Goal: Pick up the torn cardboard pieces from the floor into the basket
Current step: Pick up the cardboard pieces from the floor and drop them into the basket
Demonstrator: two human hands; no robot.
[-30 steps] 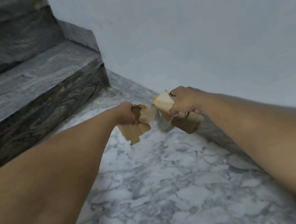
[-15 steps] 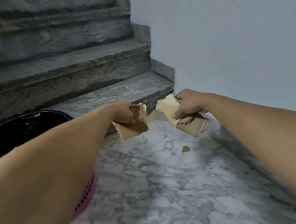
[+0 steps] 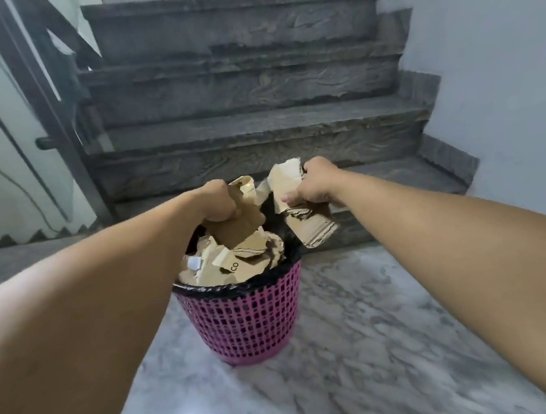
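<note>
Gripping cardboard pieces (image 3: 312, 228), both grips (image 3: 219, 200) (image 3: 313, 186) angle them downward over basket (image 3: 243, 323).

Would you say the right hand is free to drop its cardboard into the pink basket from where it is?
Probably yes, with a small shift left. The right hand holds its cardboard bundle over the far right rim of the basket; nothing blocks it, though the basket is already heaped.

grey stone stairs (image 3: 251, 135); marble floor (image 3: 362, 348); white wall (image 3: 501, 68); railing (image 3: 36, 79)
</note>
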